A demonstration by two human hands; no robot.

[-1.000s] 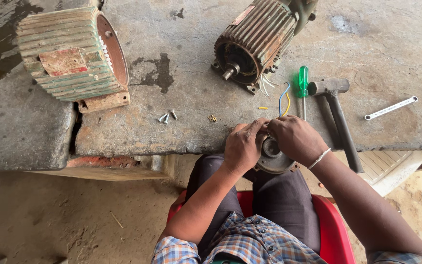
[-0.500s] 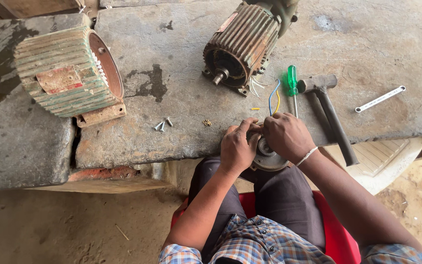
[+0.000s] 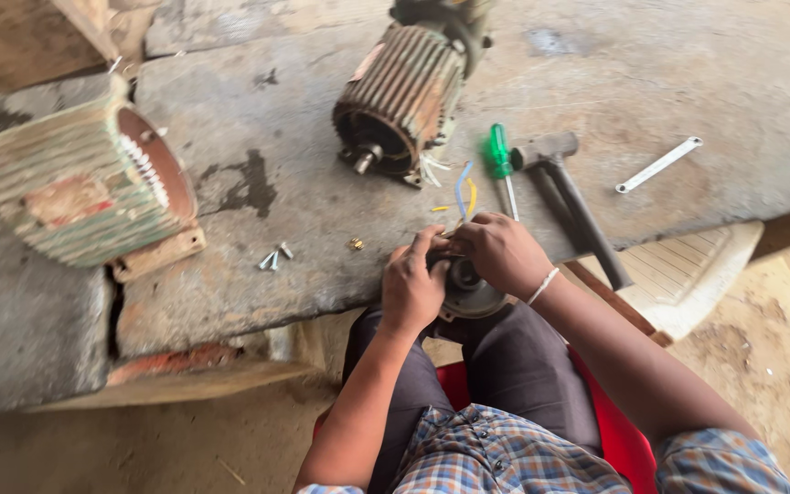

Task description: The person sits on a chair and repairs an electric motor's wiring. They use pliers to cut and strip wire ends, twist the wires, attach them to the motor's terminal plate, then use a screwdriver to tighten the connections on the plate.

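We've got both hands wrapped around a round dark metal motor cover (image 3: 464, 291), held right at the near edge of the desk (image 3: 669, 82), over our lap. Our left hand (image 3: 411, 288) grips its left side, our right hand (image 3: 501, 254) clamps the top. Just past the right hand lie a green screwdriver (image 3: 502, 157) and a hammer (image 3: 564, 192). The ribbed motor (image 3: 404, 91) sits further out, and a few loose screws (image 3: 275, 257) lie left of the left hand.
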